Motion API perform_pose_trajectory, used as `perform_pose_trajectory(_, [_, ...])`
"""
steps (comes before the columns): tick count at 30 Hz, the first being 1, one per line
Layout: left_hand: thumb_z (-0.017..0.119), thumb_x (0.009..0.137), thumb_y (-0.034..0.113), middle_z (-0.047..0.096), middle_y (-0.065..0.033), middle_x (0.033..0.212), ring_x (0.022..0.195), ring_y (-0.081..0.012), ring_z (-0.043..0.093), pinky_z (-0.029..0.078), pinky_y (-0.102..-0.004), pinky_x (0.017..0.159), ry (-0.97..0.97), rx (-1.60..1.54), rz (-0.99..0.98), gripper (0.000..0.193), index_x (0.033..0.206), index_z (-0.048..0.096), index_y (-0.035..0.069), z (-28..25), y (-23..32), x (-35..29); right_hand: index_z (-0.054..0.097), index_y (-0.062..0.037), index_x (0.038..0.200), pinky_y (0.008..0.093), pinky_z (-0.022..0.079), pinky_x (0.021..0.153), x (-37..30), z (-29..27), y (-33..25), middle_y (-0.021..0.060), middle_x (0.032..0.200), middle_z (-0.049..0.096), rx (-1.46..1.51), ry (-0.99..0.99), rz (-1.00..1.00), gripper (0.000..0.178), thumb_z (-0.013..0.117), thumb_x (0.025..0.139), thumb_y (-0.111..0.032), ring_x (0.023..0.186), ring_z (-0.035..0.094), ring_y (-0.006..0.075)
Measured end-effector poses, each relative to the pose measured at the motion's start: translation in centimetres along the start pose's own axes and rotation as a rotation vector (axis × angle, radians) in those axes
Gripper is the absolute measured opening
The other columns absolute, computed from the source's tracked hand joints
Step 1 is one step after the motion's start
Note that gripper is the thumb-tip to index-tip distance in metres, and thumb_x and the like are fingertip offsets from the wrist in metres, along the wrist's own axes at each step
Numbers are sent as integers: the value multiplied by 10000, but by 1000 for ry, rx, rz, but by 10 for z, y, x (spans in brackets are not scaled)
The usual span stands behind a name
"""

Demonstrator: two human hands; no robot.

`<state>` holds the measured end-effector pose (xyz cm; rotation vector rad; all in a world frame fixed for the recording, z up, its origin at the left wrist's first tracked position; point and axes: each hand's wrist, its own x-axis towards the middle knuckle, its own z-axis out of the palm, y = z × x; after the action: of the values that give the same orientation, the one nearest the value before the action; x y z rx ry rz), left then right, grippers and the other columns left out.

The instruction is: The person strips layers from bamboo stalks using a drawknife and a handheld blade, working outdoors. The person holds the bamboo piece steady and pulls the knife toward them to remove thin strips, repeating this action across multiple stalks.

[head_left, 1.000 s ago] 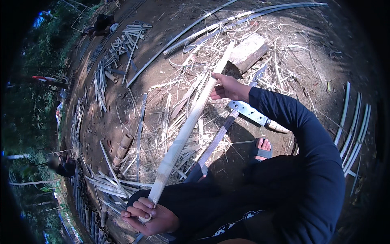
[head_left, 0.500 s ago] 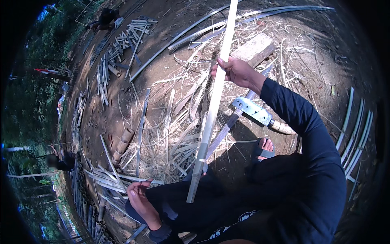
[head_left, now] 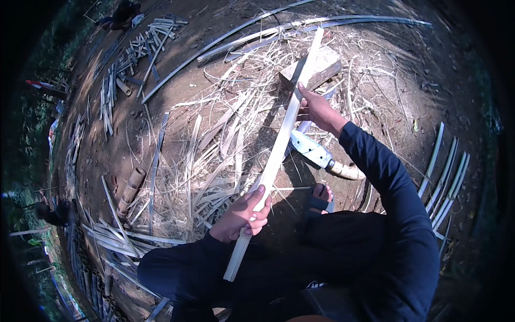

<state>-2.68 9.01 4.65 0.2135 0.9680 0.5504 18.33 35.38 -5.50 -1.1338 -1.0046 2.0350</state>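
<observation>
A long pale bamboo strip (head_left: 284, 131) slants across the middle, its far end over a wooden block (head_left: 326, 68) and its near end by my thigh. My right hand (head_left: 322, 110) grips its upper half, thumb along the top face. Lower down, my left hand (head_left: 248, 213) is closed around the strip near its near end. Beneath my right forearm lies a broad-bladed knife (head_left: 311, 148) with holes in the blade and a wooden handle. Part of another strip under the knife is hidden.
Shavings (head_left: 214, 155) litter the ground ahead. Long strips (head_left: 263, 38) curve across the far side, and more strips (head_left: 448, 177) lie at right. At left are a bamboo tube (head_left: 130, 190) and piled slats (head_left: 115, 236). My sandalled foot (head_left: 321, 199) is near the knife. Two people are farther left.
My left hand has come up from beside my leg and taken hold of the strip's lower part. The strip has shifted nearer to me, bringing its far end into view.
</observation>
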Motion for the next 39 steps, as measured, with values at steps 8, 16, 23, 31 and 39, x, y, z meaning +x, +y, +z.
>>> perform_pose_trajectory(8, [300, 1003, 646, 317, 62, 602, 383, -33, 263, 257, -206, 332, -2, -167, -60, 602, 956, 469, 70, -36, -61, 23, 494, 10, 1216, 496, 509, 784, -100, -78, 115, 218, 954, 585, -1552, 139, -488, 535, 584, 937, -437, 917, 628, 392])
perform_pose_trajectory(16, [335, 971, 692, 302, 63, 586, 386, -42, 256, 250, -214, 331, 206, -27, -46, 614, 901, 467, 97, -37, -74, 42, 420, 57, 1244, 466, 473, 920, -117, -130, 166, 264, 1088, 538, -1715, -90, -156, 651, 736, 805, -306, 1057, 577, 412])
perform_pose_trajectory(23, [323, 965, 707, 331, 58, 591, 386, -44, 253, 245, -215, 321, 300, 98, -46, 612, 861, 456, 119, -42, -79, 47, 421, 61, 1154, 487, 525, 830, -105, -98, 144, 294, 1076, 558, -1503, 13, 9, 632, 745, 719, -263, 959, 620, 464])
perform_pose_trajectory(31, [326, 956, 720, 298, 64, 586, 387, -44, 259, 255, -211, 331, 189, 19, -72, 617, 850, 442, 123, -56, -80, 48, 623, 54, 897, 466, 533, 667, -132, -93, 67, 270, 725, 648, -1559, 218, -4, 419, 664, 871, -362, 721, 676, 414])
perform_pose_trajectory(39, [338, 967, 698, 294, 61, 581, 386, -50, 264, 246, -219, 325, 187, -25, -67, 596, 837, 427, 123, -56, -79, 48, 600, 41, 888, 458, 528, 617, -138, -101, 34, 255, 785, 636, -1518, 454, -427, 244, 675, 841, -186, 672, 653, 413])
